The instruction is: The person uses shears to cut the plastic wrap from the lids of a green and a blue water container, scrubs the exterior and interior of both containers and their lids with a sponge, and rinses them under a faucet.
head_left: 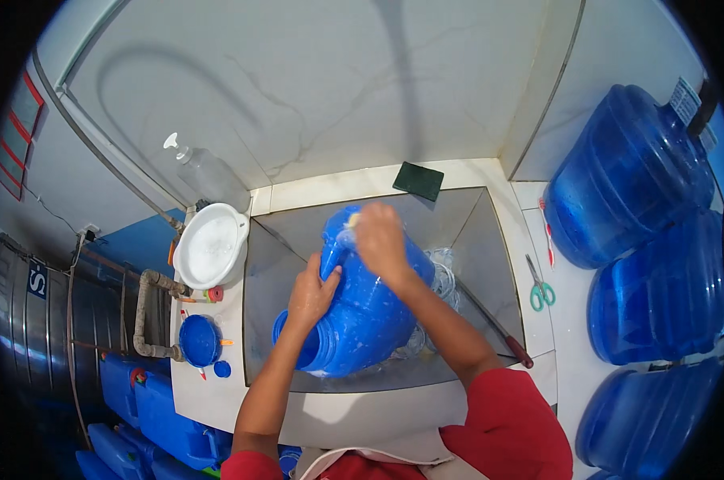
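Note:
A wet, soapy blue plastic jug (374, 318) lies tilted over the grey tiled sink (494, 258). Its wide open mouth faces the lower left. My left hand (314, 294) grips the jug's moulded handle (331, 255). Motion blurs my right hand (383, 240), which presses against the jug's upper end. A small pale yellow piece, apparently a sponge (354, 221), shows at its fingers; the rest of it is hidden. Beneath the jug, partly covered, is a bundle of clear plastic strips or wrap (445, 279) in the sink.
A rod with a red-brown handle (519, 351) leans across the sink's right corner. A dark green scouring pad (419, 180) lies on the back ledge. Left stand a white basin of suds (209, 246), a pump bottle (215, 177) and a blue lid (200, 341). Scissors (541, 291) and large water bottles (626, 180) are right.

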`<state>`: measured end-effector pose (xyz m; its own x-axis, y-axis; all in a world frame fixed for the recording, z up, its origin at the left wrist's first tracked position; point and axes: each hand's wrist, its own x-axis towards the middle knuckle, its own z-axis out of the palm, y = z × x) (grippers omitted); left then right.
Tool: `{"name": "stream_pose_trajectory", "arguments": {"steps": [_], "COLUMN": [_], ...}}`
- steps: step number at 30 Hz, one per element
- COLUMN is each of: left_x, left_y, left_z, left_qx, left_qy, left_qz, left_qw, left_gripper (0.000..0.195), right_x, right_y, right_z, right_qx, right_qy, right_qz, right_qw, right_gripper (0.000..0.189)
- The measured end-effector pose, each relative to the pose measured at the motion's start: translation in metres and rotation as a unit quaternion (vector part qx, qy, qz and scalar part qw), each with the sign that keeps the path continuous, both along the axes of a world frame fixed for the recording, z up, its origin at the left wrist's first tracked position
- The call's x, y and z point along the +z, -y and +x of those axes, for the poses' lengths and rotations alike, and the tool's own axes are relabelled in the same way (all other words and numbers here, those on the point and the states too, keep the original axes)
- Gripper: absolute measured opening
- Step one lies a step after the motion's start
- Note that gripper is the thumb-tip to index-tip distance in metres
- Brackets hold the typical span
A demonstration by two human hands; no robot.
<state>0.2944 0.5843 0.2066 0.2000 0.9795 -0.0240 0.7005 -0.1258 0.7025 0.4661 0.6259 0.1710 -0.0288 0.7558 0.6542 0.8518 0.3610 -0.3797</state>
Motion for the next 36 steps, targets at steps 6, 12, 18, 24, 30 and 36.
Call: {"name": "stream_pose_trajectory", "arguments": {"steps": [6, 12, 18, 24, 30, 36], "left_x": [-0.009, -0.003, -0.02, -0.027, -0.008, -0.053], "left_y": [0.016, 0.015, -0.036, -0.053, -0.038, -0.059], "left_z": [-0.014, -0.001, -0.008, -0.017, 0.021, -0.017], "left_qx": [-0.035, -0.072, 0.001, 0.002, -0.098, 0.142], "left_qy": [0.02, 0.026, 0.092, 0.021, -0.011, 0.143], "left_qz": [0.009, 0.008, 0.032, 0.104, 0.128, 0.05], "left_qw": [0.999, 0.997, 0.995, 0.994, 0.987, 0.978], "left_gripper": [0.045, 0.045, 0.042, 0.038, 0.046, 0.05], "right_x": [-0.028, -0.15, -0.25, -0.025, 0.023, -0.015], "right_y": [-0.011, -0.036, 0.053, 0.067, 0.018, 0.119], "right_z": [0.05, 0.112, 0.072, -0.018, -0.018, -0.034], "right_qx": [0.198, 0.232, -0.183, 0.257, 0.242, 0.217], "right_qy": [-0.499, -0.392, -0.406, -0.024, 0.22, -0.143], "right_qz": [-0.341, -0.432, -0.259, -0.079, -0.382, -0.162], "right_qw": [0.772, 0.778, 0.857, 0.963, 0.864, 0.952], "right_gripper": [0.043, 0.047, 0.037, 0.043, 0.026, 0.059]}}
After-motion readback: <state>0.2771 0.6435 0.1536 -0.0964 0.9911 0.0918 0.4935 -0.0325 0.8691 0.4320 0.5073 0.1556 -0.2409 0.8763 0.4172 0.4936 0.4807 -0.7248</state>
